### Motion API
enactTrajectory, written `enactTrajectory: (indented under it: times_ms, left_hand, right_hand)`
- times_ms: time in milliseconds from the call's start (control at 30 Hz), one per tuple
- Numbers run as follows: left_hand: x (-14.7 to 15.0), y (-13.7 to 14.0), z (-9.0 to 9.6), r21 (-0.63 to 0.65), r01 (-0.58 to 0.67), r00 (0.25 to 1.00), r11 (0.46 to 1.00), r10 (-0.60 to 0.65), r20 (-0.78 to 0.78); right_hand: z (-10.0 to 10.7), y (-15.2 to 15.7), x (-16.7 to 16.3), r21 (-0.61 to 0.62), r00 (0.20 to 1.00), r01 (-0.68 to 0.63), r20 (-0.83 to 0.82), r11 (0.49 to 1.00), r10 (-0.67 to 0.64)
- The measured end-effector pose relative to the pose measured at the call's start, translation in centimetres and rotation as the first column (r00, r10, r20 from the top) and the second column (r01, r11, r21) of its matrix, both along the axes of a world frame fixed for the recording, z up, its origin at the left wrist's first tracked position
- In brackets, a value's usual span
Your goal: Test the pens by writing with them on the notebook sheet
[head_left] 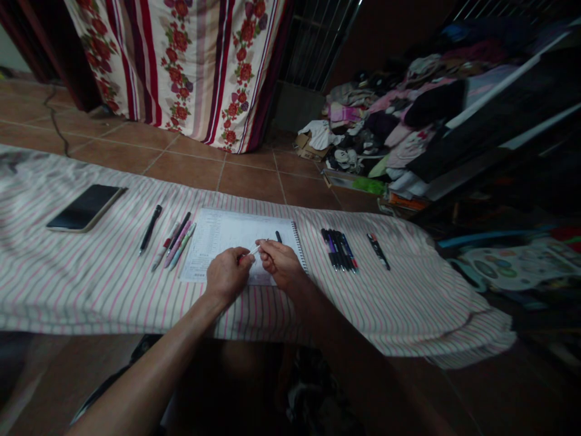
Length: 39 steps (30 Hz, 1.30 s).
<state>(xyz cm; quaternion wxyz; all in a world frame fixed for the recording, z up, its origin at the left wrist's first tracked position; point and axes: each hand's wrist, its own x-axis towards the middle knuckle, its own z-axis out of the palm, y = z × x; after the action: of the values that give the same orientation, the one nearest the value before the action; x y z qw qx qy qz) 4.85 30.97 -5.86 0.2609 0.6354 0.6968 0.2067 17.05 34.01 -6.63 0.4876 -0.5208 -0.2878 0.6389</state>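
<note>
Over a spiral notebook [222, 233], my left hand [229, 271] and my right hand [282, 264] come together, fingertips almost meeting. Both pinch a slim whitish pen part [255, 249]; a bit of red shows by the left fingers, and the rest is hidden in the grip. A short black piece [278, 237], like a pen cap or barrel, lies on the page just beyond my right fingers. Left of the notebook are several pens [175, 243], pink, green and dark ones side by side. To its right, a row of dark pens [339, 250] lies close together.
A striped cloth [281, 315] covers the low table. At the left rest a phone [86, 208] and a black pen [150, 230]; farther right lie a couple of pens [378, 251]. Beyond are a floral curtain [195, 66], tiled floor [190, 166] and heaped clothes [385, 115].
</note>
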Motion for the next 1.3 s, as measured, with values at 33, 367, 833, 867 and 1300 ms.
enactTrajectory:
  times_ms: [33, 367, 833, 867, 1300]
  left_hand:
    - [-0.1, 0.0, 0.0, -0.004, 0.004, 1.000, 1.000, -0.004, -0.005]
    - [-1.4, -0.4, -0.1, 0.003, 0.046, 0.991, 0.999, -0.045, -0.124]
    - [-3.2, -1.1, 0.3, 0.100, 0.100, 0.951, 0.990, -0.066, -0.304]
    - [-3.3, -1.2, 0.3, 0.106, 0.105, 0.948, 0.989, -0.068, -0.311]
    - [-3.8, -0.5, -0.1, 0.083, 0.085, 0.970, 0.993, -0.064, -0.234]
  right_hand:
    - [0.0, 0.1, 0.1, 0.000, 1.000, 0.010, -0.001, 1.000, -0.010]
    - [0.6, 1.1, 1.8, 0.023, 0.996, 0.086, -0.015, 0.996, -0.086]
    - [0.5, 2.2, 0.6, -0.030, 0.987, 0.063, 0.152, 0.998, -0.058]
    - [0.4, 2.4, 0.3, -0.035, 0.984, 0.051, 0.171, 0.998, -0.044]
    - [-1.1, 3.3, -0.9, -0.006, 0.982, -0.017, 0.186, 1.000, 0.018]
